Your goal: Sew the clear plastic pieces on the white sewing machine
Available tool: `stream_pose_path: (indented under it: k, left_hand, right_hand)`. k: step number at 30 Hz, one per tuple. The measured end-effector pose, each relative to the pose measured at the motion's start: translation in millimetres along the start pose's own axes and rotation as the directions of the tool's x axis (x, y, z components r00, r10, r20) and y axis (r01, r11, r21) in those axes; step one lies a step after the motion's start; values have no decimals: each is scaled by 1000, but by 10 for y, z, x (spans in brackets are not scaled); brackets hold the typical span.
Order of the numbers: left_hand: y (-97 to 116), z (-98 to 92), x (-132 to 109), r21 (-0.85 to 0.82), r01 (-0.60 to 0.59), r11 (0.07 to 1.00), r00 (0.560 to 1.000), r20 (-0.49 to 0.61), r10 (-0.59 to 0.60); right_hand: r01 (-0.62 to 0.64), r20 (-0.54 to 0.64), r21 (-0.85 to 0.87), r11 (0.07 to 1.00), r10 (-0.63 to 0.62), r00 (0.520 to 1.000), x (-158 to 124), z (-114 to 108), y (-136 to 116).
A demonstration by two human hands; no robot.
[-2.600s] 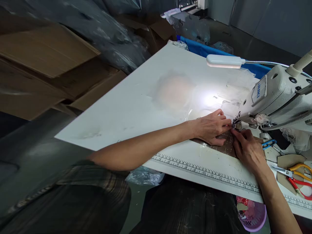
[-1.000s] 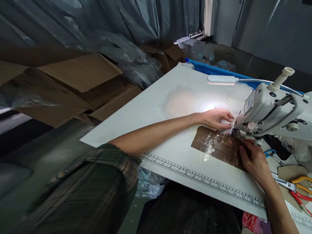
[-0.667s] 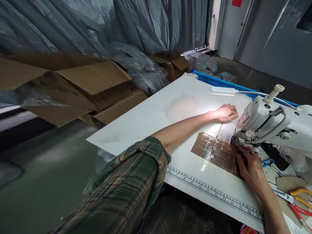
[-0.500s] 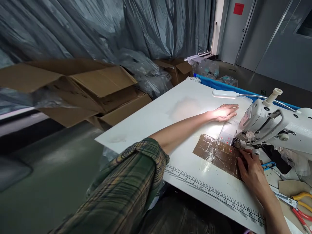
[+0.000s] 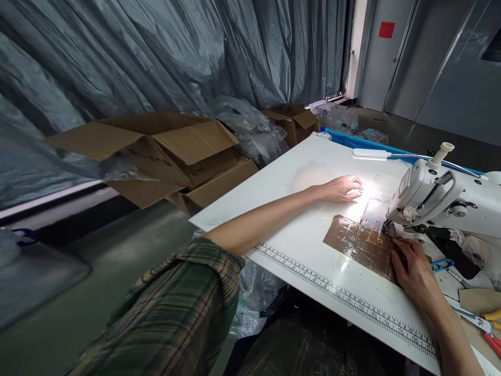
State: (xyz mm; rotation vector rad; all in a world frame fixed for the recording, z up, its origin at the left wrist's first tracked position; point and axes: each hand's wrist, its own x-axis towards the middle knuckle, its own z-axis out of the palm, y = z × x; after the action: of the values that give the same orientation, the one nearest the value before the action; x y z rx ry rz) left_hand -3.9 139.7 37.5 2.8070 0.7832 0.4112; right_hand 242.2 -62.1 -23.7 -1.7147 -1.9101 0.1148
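Note:
My left hand [image 5: 345, 188] is on the white sewing table [image 5: 274, 203] under the lamp's glare. Its fingers are bent in toward the thumb; glare hides anything small between them. My right hand [image 5: 415, 269] rests beside the needle area of the white sewing machine [image 5: 454, 196], thumb and fingers apart. Its fingertips touch the right edge of a brown sheet [image 5: 352, 244] covered with shiny clear tape. A clear strip with small red marks [image 5: 371, 222] lies across the sheet's far edge, by the presser foot [image 5: 389, 230].
Printed ruler marks [image 5: 352, 303] run along the table's near edge. Right of my right hand lie a blue thread snipper [image 5: 442, 265], scissors [image 5: 473, 317] and red-handled pliers or cutters [image 5: 492, 342]. A lamp [image 5: 370, 154] reaches over the table. Open cardboard boxes [image 5: 195, 141] stand at left.
My left hand has drawn back to the left, and its outstretched fingers are now curled. My right hand stays by the needle area. The whole view has shifted slightly.

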Motion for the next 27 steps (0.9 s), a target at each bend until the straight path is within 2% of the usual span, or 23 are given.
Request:
stream_pose_path:
  k: [3, 7, 10, 13, 16, 19, 23, 27]
  left_hand:
    - [-124, -221, -274, -58, 115, 992, 991, -66, -119]
    - [-207, -458, -705, -98, 306, 947, 935, -157, -318]
    - [-155, -471, -968, -140, 359, 923, 916, -135, -377]
    - [-75, -346, -1124, -138, 367, 920, 917, -115, -383]
    - [-55, -195, -1178, -114, 414, 903, 887, -174, -428]
    - [-98, -124, -1174, -130, 446, 886, 863, -198, -464]
    - [-126, -175, -1138, -158, 453, 877, 840, -254, -480]
    - [24, -223, -1057, -209, 434, 876, 826, -296, -479]
  right_hand:
    - [27, -31, -19, 999, -27, 999, -7, 28, 40]
    - [58, -85, -50, 997, -63, 994, -10, 82, 92]
    - [80, -90, -49, 996, -84, 992, -2, 107, 115]
    - [72, -91, -42, 996, -76, 993, -1, 107, 119]
    - [48, -88, -40, 998, -52, 995, -9, 97, 118]
    - [42, -78, -34, 999, -45, 996, -14, 95, 127]
    - [40, -82, -33, 999, -42, 996, -13, 114, 147]
    - [38, -78, -45, 998, -41, 996, -10, 114, 130]
